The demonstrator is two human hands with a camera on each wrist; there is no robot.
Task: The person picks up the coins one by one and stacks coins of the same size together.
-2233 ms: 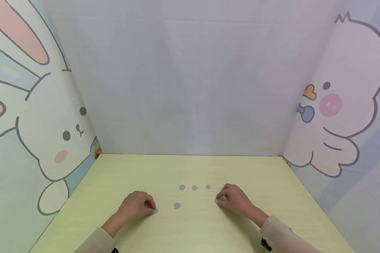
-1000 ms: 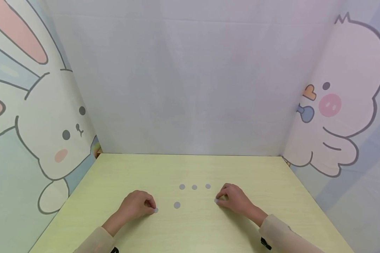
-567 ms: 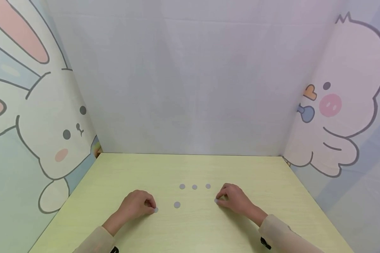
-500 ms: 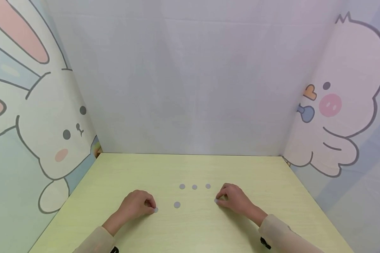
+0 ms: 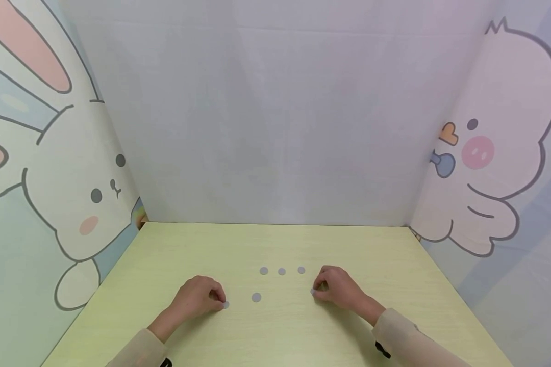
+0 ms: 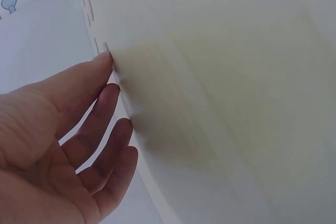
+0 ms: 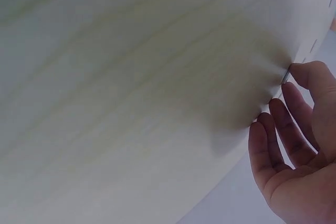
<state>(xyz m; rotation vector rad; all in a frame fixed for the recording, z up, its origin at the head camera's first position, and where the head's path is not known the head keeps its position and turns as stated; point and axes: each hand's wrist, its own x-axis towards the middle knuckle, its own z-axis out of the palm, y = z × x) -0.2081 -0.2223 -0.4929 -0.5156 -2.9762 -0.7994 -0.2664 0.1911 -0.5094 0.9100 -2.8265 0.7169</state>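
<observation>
At the left of the table, my left hand (image 5: 197,298) pinches a small grey disc (image 5: 226,305) by its edge between thumb and finger. The left wrist view shows that disc (image 6: 106,46) at the tip of the thumb, low against the tabletop. To the right, my right hand (image 5: 342,289) holds another grey disc (image 5: 312,291) the same way. Its thin edge (image 7: 286,74) appears between thumb and forefinger in the right wrist view, with the other fingertips at the table surface. Between the hands a single disc (image 5: 256,297) lies flat, nearer my left hand.
Three more grey discs lie in a row farther back: a left one (image 5: 264,270), a middle one (image 5: 282,271) and a right one (image 5: 301,270). The pale yellow table (image 5: 202,244) ends at a plain backdrop (image 5: 275,127). Cartoon-printed side panels flank it.
Both hands keep their hold on the discs at the same spots. Only the right forearm and sleeve have shifted very slightly left. The loose discs lie as before.
</observation>
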